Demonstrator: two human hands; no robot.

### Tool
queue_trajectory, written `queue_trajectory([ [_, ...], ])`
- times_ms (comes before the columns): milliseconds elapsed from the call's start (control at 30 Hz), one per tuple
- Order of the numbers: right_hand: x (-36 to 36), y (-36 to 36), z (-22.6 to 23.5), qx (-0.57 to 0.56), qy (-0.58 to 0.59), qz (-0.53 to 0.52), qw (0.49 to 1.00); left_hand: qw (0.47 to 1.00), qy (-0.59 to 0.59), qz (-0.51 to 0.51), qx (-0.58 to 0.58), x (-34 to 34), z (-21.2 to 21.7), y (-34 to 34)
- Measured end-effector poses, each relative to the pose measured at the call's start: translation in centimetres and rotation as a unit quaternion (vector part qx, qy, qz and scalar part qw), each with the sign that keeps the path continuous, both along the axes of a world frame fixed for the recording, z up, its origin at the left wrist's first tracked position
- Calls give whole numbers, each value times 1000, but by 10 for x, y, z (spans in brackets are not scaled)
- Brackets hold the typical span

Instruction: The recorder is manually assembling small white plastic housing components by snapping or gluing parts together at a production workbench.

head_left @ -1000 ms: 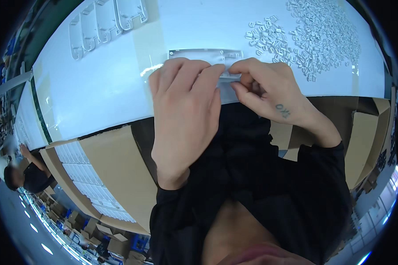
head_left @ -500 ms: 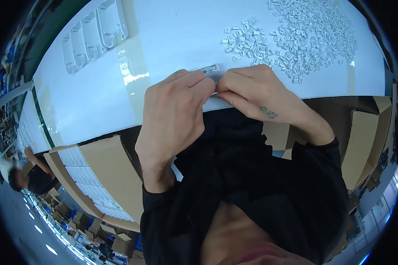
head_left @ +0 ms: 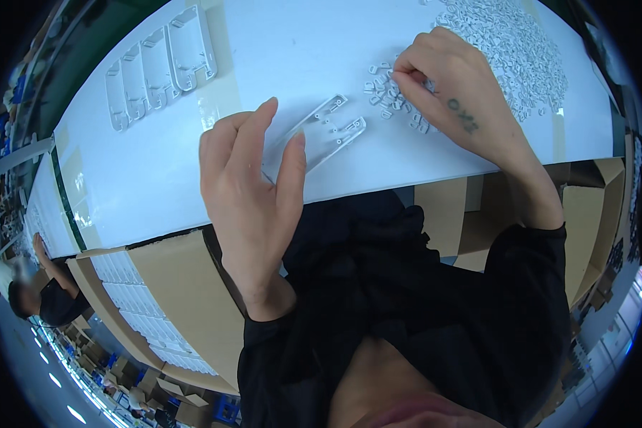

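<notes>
A white plastic housing (head_left: pixel 328 146), shaped like a long open tray with small posts inside, lies slanted on the white table. My left hand (head_left: pixel 253 171) is over its near left end, fingers and thumb apart, holding nothing; it hides that end of the housing. My right hand (head_left: pixel 453 93) reaches into a small cluster of little white plastic pieces (head_left: pixel 386 93). Its thumb and fingers are pinched together there, and whatever is between the tips is too small or hidden to make out. Behind that hand spreads a larger pile of the same pieces (head_left: pixel 528 60).
Several more white housings (head_left: pixel 146 78) stand in a row at the table's far left. Below the table edge, an open cardboard box (head_left: pixel 178 285) on the left holds stacked white parts (head_left: pixel 139 299). Another cardboard box (head_left: pixel 581 221) is at the right. A person (head_left: pixel 46 292) works at far left.
My hands have parted from the housing, which now lies on the table. The left hand has opened and moved slightly left; the right has moved up and right to the small pieces.
</notes>
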State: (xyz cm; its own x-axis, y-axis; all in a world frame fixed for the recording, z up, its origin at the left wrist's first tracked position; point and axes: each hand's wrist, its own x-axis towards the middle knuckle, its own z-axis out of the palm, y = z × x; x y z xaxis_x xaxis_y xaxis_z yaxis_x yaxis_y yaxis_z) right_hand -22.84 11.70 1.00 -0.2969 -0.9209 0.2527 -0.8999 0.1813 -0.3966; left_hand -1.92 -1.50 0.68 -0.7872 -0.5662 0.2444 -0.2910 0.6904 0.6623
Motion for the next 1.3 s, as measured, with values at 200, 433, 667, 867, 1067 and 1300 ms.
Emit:
queue_trajectory([
  [200,0,-5,-2,56,54,-14,997,997,9,39,67,6,-23,-13],
  [433,14,-14,1,74,149,1,986,955,76,170,233,15,-14,-14],
  [667,30,-21,14,72,71,-27,994,932,206,122,271,26,-34,-22],
  [867,25,-18,12,131,47,-82,987,701,293,72,646,27,-14,-26],
  [1067,16,-31,15,144,-207,-165,954,628,355,50,691,26,-17,-20],
  [1300,72,-74,31,-41,-487,-132,862,680,350,60,642,14,-24,-7],
])
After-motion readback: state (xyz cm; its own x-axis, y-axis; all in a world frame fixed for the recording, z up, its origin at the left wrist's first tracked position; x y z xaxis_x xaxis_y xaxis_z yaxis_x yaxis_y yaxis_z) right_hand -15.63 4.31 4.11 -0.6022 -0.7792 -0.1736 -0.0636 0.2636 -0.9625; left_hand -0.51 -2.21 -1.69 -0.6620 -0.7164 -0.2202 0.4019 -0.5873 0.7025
